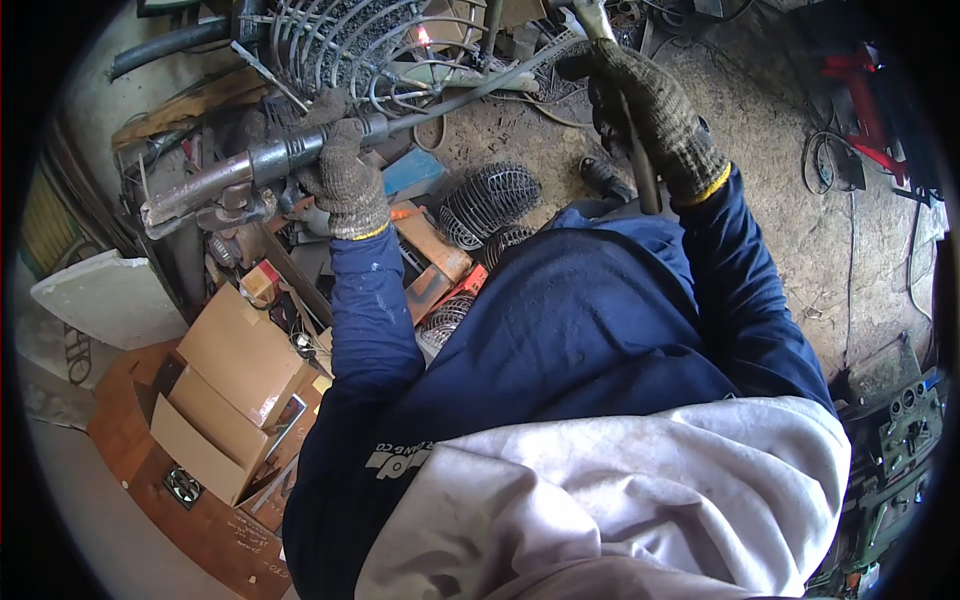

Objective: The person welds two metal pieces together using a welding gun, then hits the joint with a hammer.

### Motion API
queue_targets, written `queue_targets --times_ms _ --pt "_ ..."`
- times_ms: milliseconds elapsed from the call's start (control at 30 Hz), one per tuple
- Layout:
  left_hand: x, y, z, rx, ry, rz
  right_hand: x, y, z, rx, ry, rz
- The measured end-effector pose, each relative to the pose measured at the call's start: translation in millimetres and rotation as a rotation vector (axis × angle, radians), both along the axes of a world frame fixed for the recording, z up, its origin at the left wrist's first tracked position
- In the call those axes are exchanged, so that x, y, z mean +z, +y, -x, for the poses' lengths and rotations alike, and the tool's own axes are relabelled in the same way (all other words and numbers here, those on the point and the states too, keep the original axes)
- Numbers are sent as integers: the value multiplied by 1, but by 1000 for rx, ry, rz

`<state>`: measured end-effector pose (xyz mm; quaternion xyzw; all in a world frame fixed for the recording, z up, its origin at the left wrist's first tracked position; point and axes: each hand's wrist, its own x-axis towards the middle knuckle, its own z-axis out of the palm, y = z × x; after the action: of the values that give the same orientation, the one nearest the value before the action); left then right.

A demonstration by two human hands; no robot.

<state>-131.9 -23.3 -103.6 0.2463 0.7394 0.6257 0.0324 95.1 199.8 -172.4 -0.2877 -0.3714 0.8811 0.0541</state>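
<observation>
My left hand [350, 185], in a grey knit glove with a yellow cuff, is closed around a thick grey metal cylinder [240, 175] with clamp-like metal parts beneath it. From the cylinder's right end a thin metal rod [480, 88] slants up towards my right hand [655, 125]. That hand, gloved the same way, is closed around a long-handled tool [645, 180]. The tool's pale metal upper end reaches the top edge of the view, where its exact shape is unclear. Behind the rod stands a round cage of bent metal rods [345, 50], with a small bright glow at its right side.
Coiled wire cages [490, 205] lie on the floor near a blue box [412, 175]. At left, an open cardboard box [230, 385] stands on a brown wooden table [130, 430]. A red metal frame [865, 110] and cables are at right, with green machinery [890, 470] at lower right.
</observation>
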Motion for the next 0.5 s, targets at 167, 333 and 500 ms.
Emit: queue_targets --times_ms 167,333,500 --pt "-1 2 4 -24 -69 -78 -78 -33 16 -282 157 -133" --pt "-3 -6 4 9 -37 -77 -10 3 4 -21 19 -79" --pt "0 -5 4 17 0 60 -2 -1 9 38 25 38"
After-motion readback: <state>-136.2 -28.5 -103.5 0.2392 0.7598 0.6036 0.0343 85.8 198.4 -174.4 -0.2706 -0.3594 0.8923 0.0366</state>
